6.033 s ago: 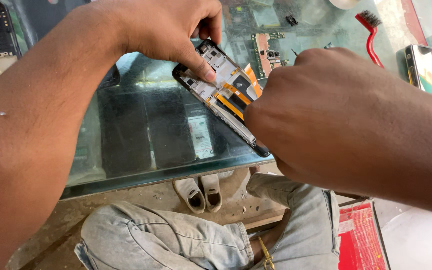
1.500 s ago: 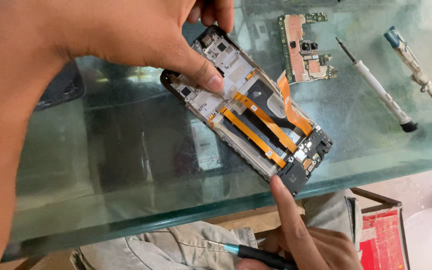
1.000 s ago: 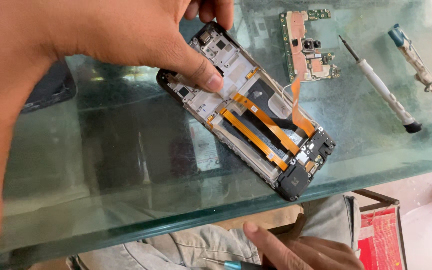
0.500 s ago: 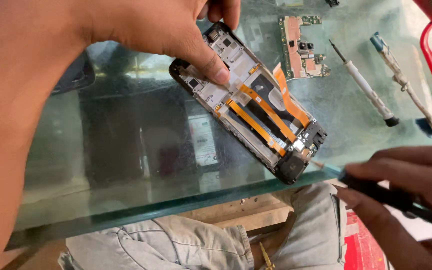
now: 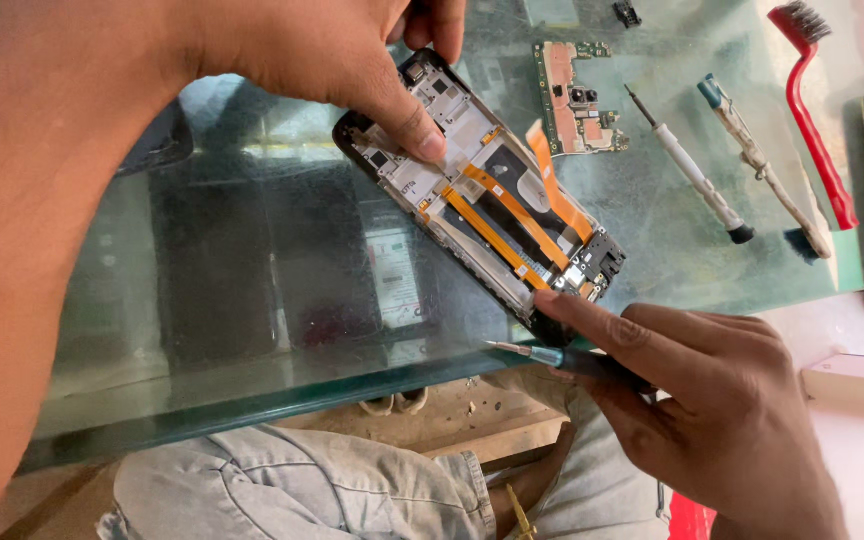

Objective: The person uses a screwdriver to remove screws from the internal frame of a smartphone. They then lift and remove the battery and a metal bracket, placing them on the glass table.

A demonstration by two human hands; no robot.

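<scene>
Glass desk: opened phone frame with orange ribbon cables lies diagonally near the front edge. Left hand pins its upper end with the thumb. Right hand pinches a screwdriver, forefinger touching the frame's lower corner.

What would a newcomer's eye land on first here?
The opened phone, lying at an angle on the glass table with orange ribbon cables showing, pinned at its upper end by the left hand. At its lower end the right hand holds a screwdriver, with a fingertip on the phone's corner. To the right lie a circuit board, two tools and a red brush.
</scene>
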